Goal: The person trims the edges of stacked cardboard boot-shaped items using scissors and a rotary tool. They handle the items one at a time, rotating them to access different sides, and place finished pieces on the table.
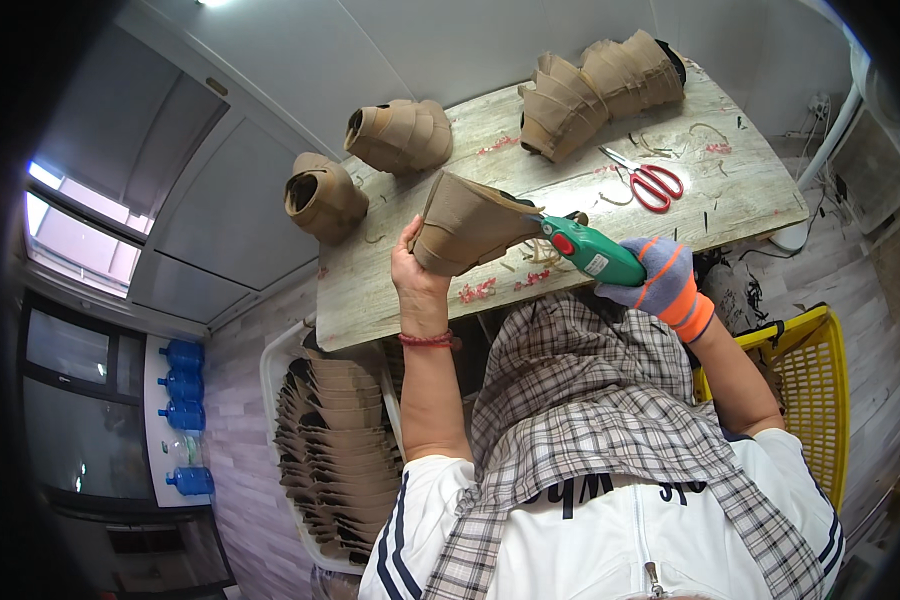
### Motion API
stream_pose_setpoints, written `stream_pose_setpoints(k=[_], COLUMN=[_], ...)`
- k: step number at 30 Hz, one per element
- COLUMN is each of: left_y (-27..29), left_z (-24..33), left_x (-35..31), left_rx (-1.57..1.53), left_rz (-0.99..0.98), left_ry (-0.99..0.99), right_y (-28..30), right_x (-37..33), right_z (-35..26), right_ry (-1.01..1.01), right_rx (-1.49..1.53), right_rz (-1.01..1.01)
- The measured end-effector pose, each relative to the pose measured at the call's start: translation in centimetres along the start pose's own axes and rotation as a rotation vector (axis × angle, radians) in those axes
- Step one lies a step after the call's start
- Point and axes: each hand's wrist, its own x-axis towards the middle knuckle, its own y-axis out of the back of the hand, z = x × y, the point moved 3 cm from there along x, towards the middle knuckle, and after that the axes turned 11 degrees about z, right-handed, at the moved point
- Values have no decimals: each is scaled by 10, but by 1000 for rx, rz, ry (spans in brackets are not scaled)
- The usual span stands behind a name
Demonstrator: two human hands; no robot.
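My left hand (410, 268) is bare and closed around a brown, cone-shaped piece (467, 230) of stitched leather-like material, raised above the near part of the table. In my right hand (662, 282), which wears a grey and orange glove, is a green handheld electric cutter (598, 256) with a red button. The cutter's tip meets the right edge of the piece; its blade is partly hidden there. Thin trimmed strips (516, 262) lie on the table beneath the two. Red-handled scissors (654, 186) rest farther right, their blades pointing up and left.
Similar brown pieces stand nested on the wooden-topped table (400, 300): a long stack (605, 90) at the back, others (400, 137) at the left. A white bin (270, 400) of stacked pieces sits below left. A yellow basket (815, 385) stands right, blue water bottles (182, 385) far left.
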Motion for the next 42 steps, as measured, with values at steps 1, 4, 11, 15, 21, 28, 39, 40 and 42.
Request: stream_pose_setpoints(k=[1,4,11,15,21,28,39,40,42], left_y=[-4,-15,-48,-58,-57,-119,-151,-141,-135], left_z=[-1,-5,-18,-20,3,157,134,133,135], left_x=[-3,-13,-49,-66,-57,-31,201,210,220], left_rx=[-14,-39,76,453,1231,1720,2378,2275,2095], left_rz=[-73,-249,-371,-448,-392,83,278,213,78], left_ry=[36,93,-105,-449,-781,-1689,-1519,-1576,-1636], right_y=[0,-3,-15,-25,-11,5,10,14,17], right_x=[0,1,-4,-4,3,-4,2,3,0], right_z=[-2,-5,0,4,3,20,43,45,53], right_ry=[-13,-45,-223,-364,-492,-511,-586,-609,-610], right_rx=[15,26,144,285,371,327,302,277,261], right_rz=[-4,-9,76,39,58,149,196,193,230])
